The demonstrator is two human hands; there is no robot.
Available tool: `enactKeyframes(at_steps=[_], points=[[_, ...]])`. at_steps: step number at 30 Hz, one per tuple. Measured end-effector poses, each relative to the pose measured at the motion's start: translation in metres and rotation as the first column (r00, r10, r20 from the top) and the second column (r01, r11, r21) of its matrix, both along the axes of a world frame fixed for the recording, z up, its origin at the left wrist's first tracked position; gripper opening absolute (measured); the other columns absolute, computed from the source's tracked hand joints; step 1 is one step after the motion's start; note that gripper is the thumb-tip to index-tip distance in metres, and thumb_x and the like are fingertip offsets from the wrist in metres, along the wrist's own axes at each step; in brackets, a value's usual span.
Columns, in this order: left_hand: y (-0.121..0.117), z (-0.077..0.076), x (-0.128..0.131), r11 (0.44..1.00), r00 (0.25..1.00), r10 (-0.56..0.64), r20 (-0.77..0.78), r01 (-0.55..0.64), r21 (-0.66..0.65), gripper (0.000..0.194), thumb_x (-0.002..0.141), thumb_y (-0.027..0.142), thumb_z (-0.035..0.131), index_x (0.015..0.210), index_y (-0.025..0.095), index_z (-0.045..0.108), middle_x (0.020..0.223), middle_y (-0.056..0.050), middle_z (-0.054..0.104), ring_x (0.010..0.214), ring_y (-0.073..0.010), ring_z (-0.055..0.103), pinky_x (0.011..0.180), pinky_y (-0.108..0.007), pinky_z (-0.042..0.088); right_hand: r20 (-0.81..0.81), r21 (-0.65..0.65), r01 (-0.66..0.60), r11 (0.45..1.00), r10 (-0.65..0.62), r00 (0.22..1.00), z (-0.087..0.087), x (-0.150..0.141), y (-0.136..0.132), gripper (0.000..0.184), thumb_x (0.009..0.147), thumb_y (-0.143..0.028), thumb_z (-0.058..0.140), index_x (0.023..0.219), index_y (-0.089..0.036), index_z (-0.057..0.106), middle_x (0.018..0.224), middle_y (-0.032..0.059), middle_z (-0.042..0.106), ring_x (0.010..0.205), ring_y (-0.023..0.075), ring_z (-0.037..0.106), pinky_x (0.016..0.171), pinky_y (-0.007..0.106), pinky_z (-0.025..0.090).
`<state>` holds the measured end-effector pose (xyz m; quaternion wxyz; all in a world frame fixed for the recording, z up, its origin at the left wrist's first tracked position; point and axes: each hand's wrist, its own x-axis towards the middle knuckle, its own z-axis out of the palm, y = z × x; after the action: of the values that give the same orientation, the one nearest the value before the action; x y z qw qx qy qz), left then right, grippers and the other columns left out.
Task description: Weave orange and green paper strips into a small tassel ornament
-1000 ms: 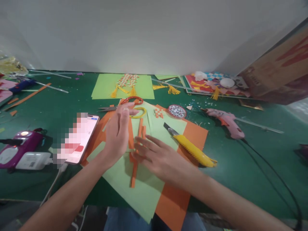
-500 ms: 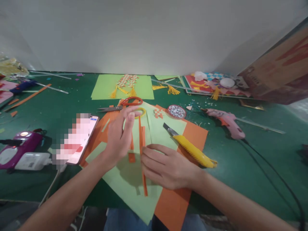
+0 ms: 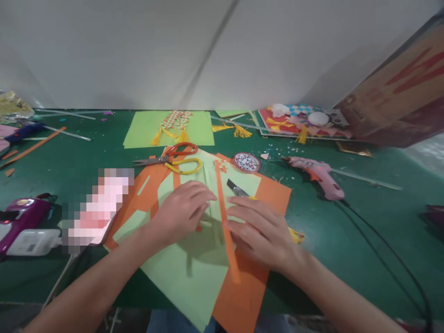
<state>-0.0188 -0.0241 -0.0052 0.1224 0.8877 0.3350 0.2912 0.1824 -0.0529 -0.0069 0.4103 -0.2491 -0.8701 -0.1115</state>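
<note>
Worked at green table (image 3: 381, 208) against grey wall (image 3: 138, 55). Pinched orange strip (image 3: 223, 208), frame centre, in right hand (image 3: 265, 231); could not tell grip of left hand (image 3: 183, 210). Noted unreadable red markings (image 3: 412, 71) on brown packaging (image 3: 385, 111), upper right.

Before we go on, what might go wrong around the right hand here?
The yellow-handled knife lies partly hidden by the right hand, its dark blade end showing; a careless shift could bring a cut. The long, narrow orange strip at that hand may crease or tear if handled roughly. The round dish of small pieces sits just beyond the knife, so a forward sweep might tip it.
</note>
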Motion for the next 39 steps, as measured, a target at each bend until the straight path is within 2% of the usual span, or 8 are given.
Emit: enactKeyframes(at_steps=[4,8,11,23,27,31,35,39], points=[[-0.002,-0.004,0.001,0.984,0.965,-0.17,-0.202,0.178,0.023,0.032,0.088,0.006,0.039,0.108,0.016,0.061,0.106,-0.01,0.07,0.115,-0.0256,0.058,0.096,-0.043,0.047,-0.254,-0.299,-0.095,0.949,0.017,0.967,0.009,0.007,0.003,0.021,0.08,-0.002,0.052,0.088,-0.022,0.055,0.097,0.0088,0.07,0.11,0.0256,0.062,0.085,0.043,0.055],[-0.004,-0.002,0.002,0.982,0.943,-0.165,-0.289,0.184,0.04,0.026,0.091,0.012,0.042,0.107,0.014,0.063,0.105,-0.01,0.071,0.098,-0.023,0.066,0.086,-0.038,0.052,-0.612,-0.564,-0.349,0.748,-0.095,0.785,0.02,0.011,0.006,0.017,0.084,-0.008,0.053,0.085,-0.025,0.056,0.081,0.0025,0.069,0.088,0.0216,0.069,0.082,0.043,0.056],[-0.004,0.001,0.002,0.978,0.944,-0.105,-0.314,0.155,0.139,0.026,0.095,0.017,0.04,0.101,0.014,0.065,0.096,-0.009,0.073,0.086,-0.0209,0.068,0.081,-0.036,0.052,-0.714,-0.632,-0.475,0.612,-0.223,0.664,0.02,0.014,0.009,0.01,0.084,-0.015,0.057,0.081,-0.024,0.058,0.071,0.0005,0.065,0.069,0.0177,0.066,0.067,0.036,0.057],[-0.005,0.006,0.002,0.968,0.981,-0.003,-0.196,0.052,0.245,0.029,0.094,0.021,0.043,0.075,0.016,0.065,0.064,-0.004,0.068,0.061,-0.0165,0.064,0.079,-0.036,0.052,-0.698,-0.684,-0.708,0.177,-0.441,0.564,0.017,0.017,0.02,0.019,0.073,-0.023,0.064,0.089,-0.023,0.053,0.068,-0.0029,0.056,0.052,0.0108,0.058,0.037,0.02,0.039],[-0.015,0.014,0.01,0.962,0.999,-0.025,0.045,0.036,-0.271,0.027,0.095,0.028,0.044,0.084,0.018,0.066,0.075,-0.003,0.071,0.069,-0.0159,0.067,0.065,-0.026,0.051,-0.73,-0.656,-0.741,0.142,-0.37,0.575,0.013,0.014,0.019,0.013,0.076,-0.023,0.063,0.081,-0.023,0.052,0.071,-0.0011,0.057,0.065,0.0121,0.062,0.048,0.02,0.049],[-0.023,0.023,0.018,0.634,0.991,-0.045,0.123,0.124,-0.764,0.035,0.094,0.039,0.045,0.072,0.019,0.063,0.057,0.003,0.06,0.053,-0.0102,0.059,0.052,-0.02,0.044,-0.729,-0.673,-0.722,0.16,-0.308,0.611,0.009,0.013,0.017,0.01,0.08,-0.023,0.06,0.086,-0.024,0.051,0.073,-0.0005,0.057,0.075,0.014,0.064,0.06,0.024,0.054],[-0.025,0.025,0.023,0.462,0.985,0.0,0.175,0.155,-0.873,0.029,0.087,0.036,0.054,0.065,0.018,0.057,0.052,0.005,0.053,0.045,-0.0068,0.049,0.046,-0.018,0.04,-0.712,-0.696,-0.688,0.205,-0.323,0.624,0.006,0.013,0.017,0.019,0.082,-0.026,0.059,0.1,-0.025,0.053,0.084,0.0028,0.063,0.086,0.0174,0.065,0.069,0.03,0.056],[-0.024,0.023,0.026,0.525,0.971,0.147,0.188,0.085,-0.847,0.028,0.085,0.031,0.054,0.061,0.018,0.051,0.053,0.004,0.056,0.043,-0.007,0.05,0.046,-0.019,0.042,-0.645,-0.762,-0.601,0.241,-0.358,0.675,0.003,0.008,0.015,0.038,0.08,-0.03,0.061,0.116,-0.023,0.05,0.093,0.0051,0.065,0.084,0.0164,0.064,0.064,0.028,0.055]])
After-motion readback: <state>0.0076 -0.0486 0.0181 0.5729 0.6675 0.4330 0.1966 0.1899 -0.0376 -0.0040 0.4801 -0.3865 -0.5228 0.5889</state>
